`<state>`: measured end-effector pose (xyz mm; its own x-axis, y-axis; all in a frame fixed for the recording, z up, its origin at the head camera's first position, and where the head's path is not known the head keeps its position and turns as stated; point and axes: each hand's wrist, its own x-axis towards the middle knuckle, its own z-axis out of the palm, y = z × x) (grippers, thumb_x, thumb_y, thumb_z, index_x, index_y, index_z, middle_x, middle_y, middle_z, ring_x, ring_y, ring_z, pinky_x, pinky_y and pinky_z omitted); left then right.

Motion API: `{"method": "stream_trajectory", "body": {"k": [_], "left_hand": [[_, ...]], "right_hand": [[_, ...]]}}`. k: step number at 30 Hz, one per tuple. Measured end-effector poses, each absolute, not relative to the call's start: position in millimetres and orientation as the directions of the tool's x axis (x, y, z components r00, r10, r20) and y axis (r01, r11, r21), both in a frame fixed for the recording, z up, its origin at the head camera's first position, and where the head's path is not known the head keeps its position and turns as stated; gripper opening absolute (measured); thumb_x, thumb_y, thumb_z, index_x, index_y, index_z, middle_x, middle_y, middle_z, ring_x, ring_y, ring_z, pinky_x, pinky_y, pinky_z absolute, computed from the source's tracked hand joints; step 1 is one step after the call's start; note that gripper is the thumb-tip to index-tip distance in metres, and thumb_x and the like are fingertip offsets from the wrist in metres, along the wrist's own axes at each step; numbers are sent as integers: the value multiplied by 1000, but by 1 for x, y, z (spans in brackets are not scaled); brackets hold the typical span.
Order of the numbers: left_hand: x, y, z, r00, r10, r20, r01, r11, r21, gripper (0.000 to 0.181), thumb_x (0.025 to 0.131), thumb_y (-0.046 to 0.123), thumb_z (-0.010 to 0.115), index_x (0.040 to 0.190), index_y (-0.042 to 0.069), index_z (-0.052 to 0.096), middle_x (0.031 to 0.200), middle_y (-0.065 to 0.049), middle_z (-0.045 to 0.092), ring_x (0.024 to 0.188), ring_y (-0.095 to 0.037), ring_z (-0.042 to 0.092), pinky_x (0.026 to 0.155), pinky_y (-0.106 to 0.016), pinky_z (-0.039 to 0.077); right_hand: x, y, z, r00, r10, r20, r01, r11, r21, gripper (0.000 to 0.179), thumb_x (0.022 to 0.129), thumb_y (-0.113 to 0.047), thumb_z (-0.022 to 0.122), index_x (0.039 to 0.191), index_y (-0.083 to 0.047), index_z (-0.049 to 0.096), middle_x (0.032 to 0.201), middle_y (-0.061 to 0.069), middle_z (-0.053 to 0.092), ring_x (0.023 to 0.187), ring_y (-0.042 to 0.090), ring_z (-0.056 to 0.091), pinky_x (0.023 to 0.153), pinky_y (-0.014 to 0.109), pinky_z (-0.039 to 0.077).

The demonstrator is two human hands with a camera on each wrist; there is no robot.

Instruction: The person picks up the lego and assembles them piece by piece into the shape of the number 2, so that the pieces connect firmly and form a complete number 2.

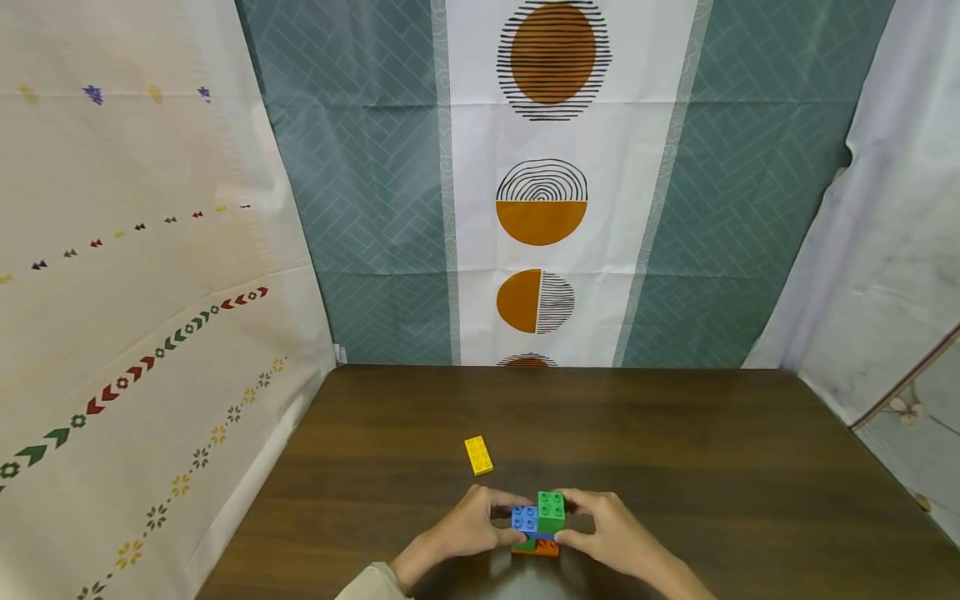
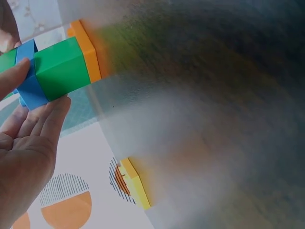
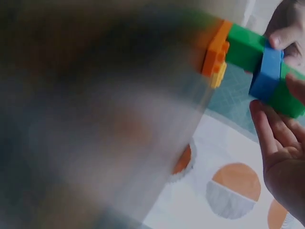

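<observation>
A small stack of toy building bricks stands near the front of the table, between both hands. At its bottom is a flat orange brick, with a green brick upright on it. Across that lies a blue brick, its left studs bare. An upper green brick sits on the blue one's right end. My left hand pinches the blue brick from the left, thumb in front and fingers behind. From the right, my right hand grips the upper green brick, fingertips also close to the blue one.
A flat yellow brick lies studs up on the brown wooden table, beyond the left hand. Patterned cloth hangs behind the table's far edge, with pale cloths at both sides.
</observation>
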<state>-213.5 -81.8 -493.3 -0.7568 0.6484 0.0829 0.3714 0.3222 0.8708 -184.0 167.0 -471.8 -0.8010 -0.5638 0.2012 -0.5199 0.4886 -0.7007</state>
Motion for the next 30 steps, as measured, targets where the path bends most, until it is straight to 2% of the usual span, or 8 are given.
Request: {"method": "stream_trajectory", "body": {"k": [5, 11, 18, 25, 30], "left_hand": [[-213, -81, -495, -763, 641, 81, 349, 303, 887, 38, 83, 11, 76, 119, 2, 68, 109, -16, 73, 88, -2, 67, 73, -14, 53], [-210, -82, -494, -776, 627, 70, 336, 316, 887, 39, 82, 10, 77, 119, 2, 69, 108, -15, 74, 88, -4, 67, 75, -16, 54], [-207, -86, -495, -760, 648, 54, 322, 304, 897, 39, 85, 11, 74, 121, -1, 67, 111, -14, 73, 93, -4, 68, 77, -15, 53], [-208, -87, -497, -757, 647, 87, 360, 302, 883, 38, 86, 14, 74, 121, 1, 67, 105, -8, 75, 95, -4, 68, 82, -19, 55], [-207, -88, -496, -758, 645, 94, 370, 307, 877, 37, 86, 14, 74, 120, 1, 68, 104, -9, 75, 93, -4, 68, 81, -18, 54]], "right_hand": [[-193, 173, -467, -814, -569, 117, -508, 600, -618, 59, 84, -22, 76, 132, 4, 55, 128, 22, 63, 105, 33, 66, 84, 40, 56], [-212, 168, -471, -894, -441, 77, -407, 732, -547, 49, 88, -12, 70, 132, 2, 56, 132, 22, 60, 117, 40, 60, 94, 54, 50], [-243, 147, -478, -903, -426, 53, -381, 739, -556, 49, 92, -22, 67, 132, 4, 56, 134, 22, 60, 123, 41, 57, 100, 57, 45], [-274, 119, -482, -907, -420, 46, -380, 765, -519, 56, 90, -34, 68, 133, 0, 57, 135, 21, 59, 125, 39, 55, 102, 56, 44], [-283, 97, -488, -901, -432, 36, -390, 770, -505, 63, 89, -41, 68, 136, -2, 54, 139, 20, 55, 129, 38, 51, 104, 57, 43]]}}
